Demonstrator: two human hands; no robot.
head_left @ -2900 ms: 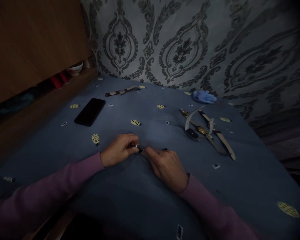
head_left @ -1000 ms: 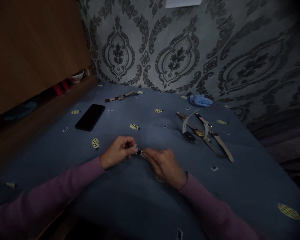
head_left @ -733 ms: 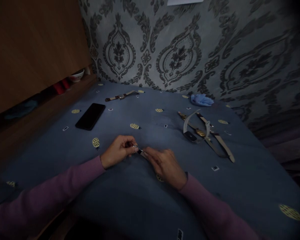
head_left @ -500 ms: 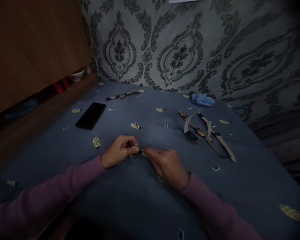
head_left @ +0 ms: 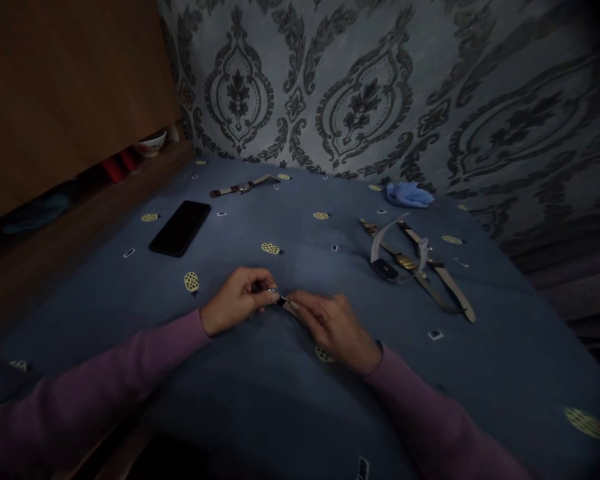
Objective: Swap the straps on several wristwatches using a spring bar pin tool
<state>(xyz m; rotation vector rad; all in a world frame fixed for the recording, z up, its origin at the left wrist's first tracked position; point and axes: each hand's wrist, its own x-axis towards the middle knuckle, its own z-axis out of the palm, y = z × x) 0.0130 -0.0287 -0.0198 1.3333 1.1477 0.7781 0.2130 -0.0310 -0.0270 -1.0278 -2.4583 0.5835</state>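
Note:
My left hand (head_left: 240, 300) pinches the round metal-rimmed case of a wristwatch (head_left: 281, 301) between thumb and fingertips. From the right, my right hand (head_left: 337, 327) closes its thumb and fingers on the light strap beside the case. Most of the watch is covered by my fingers. On the right lie several other watches: one with a dark face and a pale strap (head_left: 384, 269), a gold-coloured one (head_left: 406, 261), and one with a light leather strap (head_left: 454, 293). Another wristwatch (head_left: 243, 188) rests near the wall.
A black phone (head_left: 181, 228) lies on the left of the blue patterned tablecloth (head_left: 260, 393). A crumpled blue cloth (head_left: 409, 195) is at the back right. Along the left runs a wooden cabinet (head_left: 75, 87), with a bowl (head_left: 151, 144) beneath it. Patterned wallpaper (head_left: 290, 73) stands behind.
My right fingers have shifted slightly at the strap, and a bit more of the dark part beside the case shows. The camera view has tilted a little; the other things stay put.

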